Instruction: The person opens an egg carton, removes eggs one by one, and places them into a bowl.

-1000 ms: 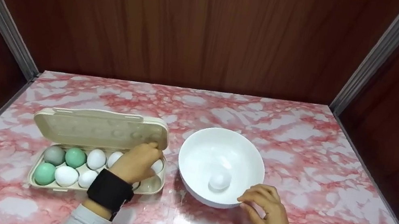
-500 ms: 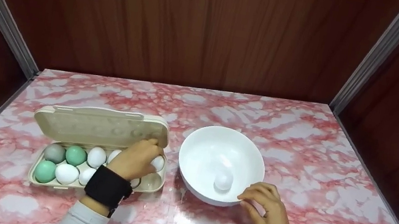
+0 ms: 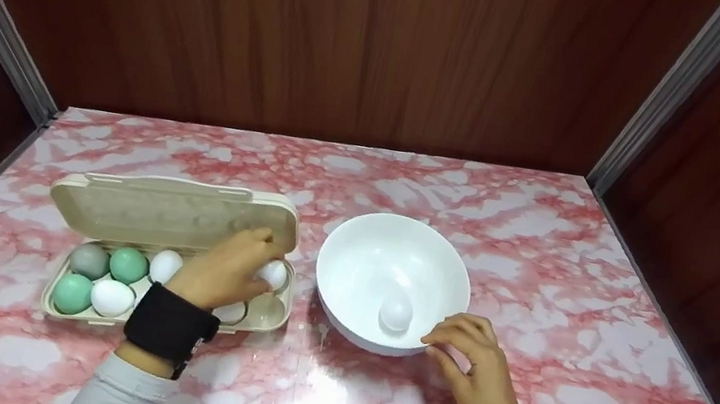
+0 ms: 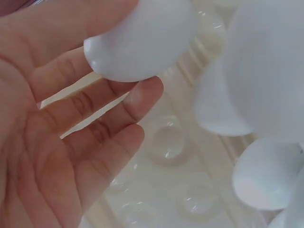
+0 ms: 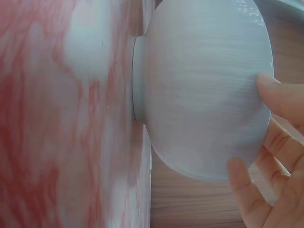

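My left hand (image 3: 228, 270) is over the right half of an egg carton (image 3: 274, 320), whose lid stands open at the back. Between its thumb and fingers it pinches a white egg (image 4: 142, 42) at the carton's right end. More white eggs (image 4: 268, 173) lie beside the hand in the left wrist view. A large white bowl (image 3: 353, 238) stands right of the carton, with one white egg (image 3: 396, 311) at its bottom. The right hand (image 3: 478, 374) grips the bowl's near right rim; in the right wrist view its fingertips (image 5: 237, 166) lie against the bowl's outside.
The carton's left part holds green eggs (image 3: 128, 264), a grey egg (image 3: 90, 260) and white ones (image 3: 112, 297). The red-and-white marbled table (image 3: 548, 228) ends at a brown wood panel (image 3: 373, 41) behind, with more panels at both sides.
The left hand has drawn slightly left and up with the white egg between its fingers. The egg in the bowl has rolled slightly. The right hand keeps its place at the rim. The view tilts slightly.
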`<control>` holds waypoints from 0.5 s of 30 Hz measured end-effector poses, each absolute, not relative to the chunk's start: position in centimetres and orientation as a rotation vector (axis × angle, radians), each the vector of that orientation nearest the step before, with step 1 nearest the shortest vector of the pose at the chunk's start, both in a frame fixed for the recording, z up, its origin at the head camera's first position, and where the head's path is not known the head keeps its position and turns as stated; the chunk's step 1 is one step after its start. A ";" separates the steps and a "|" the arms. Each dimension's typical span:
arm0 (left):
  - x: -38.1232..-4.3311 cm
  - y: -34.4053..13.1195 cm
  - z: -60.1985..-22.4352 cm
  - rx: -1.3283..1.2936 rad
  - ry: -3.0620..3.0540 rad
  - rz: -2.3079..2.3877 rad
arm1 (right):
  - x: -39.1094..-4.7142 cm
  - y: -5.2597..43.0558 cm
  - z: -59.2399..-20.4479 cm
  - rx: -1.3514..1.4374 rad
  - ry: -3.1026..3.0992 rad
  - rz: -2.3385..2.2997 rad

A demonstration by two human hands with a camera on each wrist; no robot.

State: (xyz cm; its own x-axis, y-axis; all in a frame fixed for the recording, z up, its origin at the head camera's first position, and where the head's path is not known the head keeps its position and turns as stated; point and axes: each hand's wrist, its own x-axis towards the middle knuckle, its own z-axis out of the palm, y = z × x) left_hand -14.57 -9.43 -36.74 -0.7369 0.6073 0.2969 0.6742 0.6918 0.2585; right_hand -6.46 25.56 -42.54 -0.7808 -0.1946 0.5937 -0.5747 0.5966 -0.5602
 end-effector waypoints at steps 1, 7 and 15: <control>-14.5 -9.5 -36.5 -1.025 -2.716 -0.536 | -6.5 25.5 -42.5 0.612 -2.344 1.067; -14.1 -9.4 -35.2 -0.971 -2.712 -0.640 | -6.5 25.6 -42.4 0.605 -2.356 1.069; -14.3 -8.6 -34.0 -1.055 -2.681 -0.701 | -6.6 25.5 -42.5 0.599 -2.354 1.078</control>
State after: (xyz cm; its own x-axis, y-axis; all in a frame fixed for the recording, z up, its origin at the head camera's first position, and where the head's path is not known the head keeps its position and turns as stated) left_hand -14.27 -8.61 -33.95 -0.7330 0.5971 0.3258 0.6802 0.6376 0.3618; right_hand -6.56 25.47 -42.46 -0.7893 -0.1876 0.5846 -0.5652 0.5941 -0.5724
